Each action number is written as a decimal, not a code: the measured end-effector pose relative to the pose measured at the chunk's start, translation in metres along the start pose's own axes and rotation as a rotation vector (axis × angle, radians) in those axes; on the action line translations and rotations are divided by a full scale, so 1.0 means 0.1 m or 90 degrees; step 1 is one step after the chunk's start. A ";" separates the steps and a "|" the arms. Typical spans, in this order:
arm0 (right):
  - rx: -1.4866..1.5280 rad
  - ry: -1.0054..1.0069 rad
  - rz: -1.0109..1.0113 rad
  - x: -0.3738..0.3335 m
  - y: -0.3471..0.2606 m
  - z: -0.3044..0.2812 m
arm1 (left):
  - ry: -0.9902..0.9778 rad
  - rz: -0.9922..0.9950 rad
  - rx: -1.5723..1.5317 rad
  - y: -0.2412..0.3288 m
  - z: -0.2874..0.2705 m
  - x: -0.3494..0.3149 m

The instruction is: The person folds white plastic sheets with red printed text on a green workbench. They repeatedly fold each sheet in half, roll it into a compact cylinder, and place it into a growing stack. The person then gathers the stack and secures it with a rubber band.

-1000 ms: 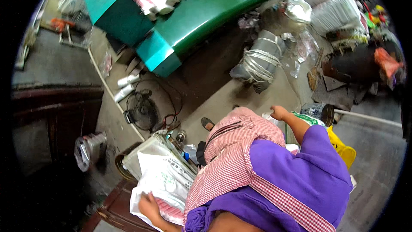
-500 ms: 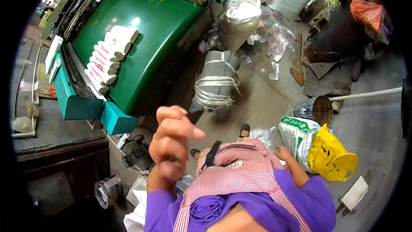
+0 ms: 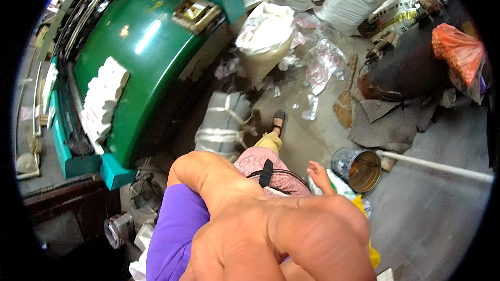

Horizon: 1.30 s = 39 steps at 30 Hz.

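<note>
My left hand (image 3: 284, 231) is raised very close, large in the lower middle, with its back and bent knuckles showing. Its fingertips are hidden, so whether it holds anything does not show. Lower down at my right side, my right hand (image 3: 321, 177) hangs with fingers apart and nothing in them. A white and green sack (image 3: 339, 187) lies just beyond that hand, partly covered. I wear a pink checked apron (image 3: 260, 160) with a zipped pouch. To the left, a row of white bundles with red marks (image 3: 102, 99) rests on a curved green machine cover (image 3: 156, 67).
A grey bundle tied with white cord (image 3: 224, 119) stands on the floor before me. Beyond it is an open white sack (image 3: 264, 36). At right are a metal bucket (image 3: 364, 170), a white pole (image 3: 437, 165), a broom (image 3: 344, 106) and a dark drum (image 3: 406, 67).
My left hand has come up and across toward the camera, now covering much of my front. My right hand has lifted slightly from beside the sack. The view has shifted right, with one foot forward.
</note>
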State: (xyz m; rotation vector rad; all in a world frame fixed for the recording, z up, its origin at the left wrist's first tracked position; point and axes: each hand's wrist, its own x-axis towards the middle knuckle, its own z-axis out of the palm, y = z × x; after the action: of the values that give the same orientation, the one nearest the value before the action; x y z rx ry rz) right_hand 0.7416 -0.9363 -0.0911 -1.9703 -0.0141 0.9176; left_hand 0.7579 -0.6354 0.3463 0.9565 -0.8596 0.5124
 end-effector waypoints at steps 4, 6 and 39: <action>-0.037 0.102 0.014 0.52 0.37 -0.72 | -0.001 -0.001 -0.042 -0.73 -0.52 0.63; -0.151 0.155 0.081 0.65 0.54 -1.24 | 0.006 0.008 -0.036 -0.96 -0.78 1.02; 0.211 0.188 -0.239 8.53 -6.62 -5.39 | 0.556 -0.462 0.620 -5.86 -7.31 3.36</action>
State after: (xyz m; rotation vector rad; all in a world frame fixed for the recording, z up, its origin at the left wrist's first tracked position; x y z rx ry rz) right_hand 1.9068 -0.6567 0.0537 -1.6961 -0.0571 0.3553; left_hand 1.6625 -0.2905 0.1158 1.6228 0.6140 0.6239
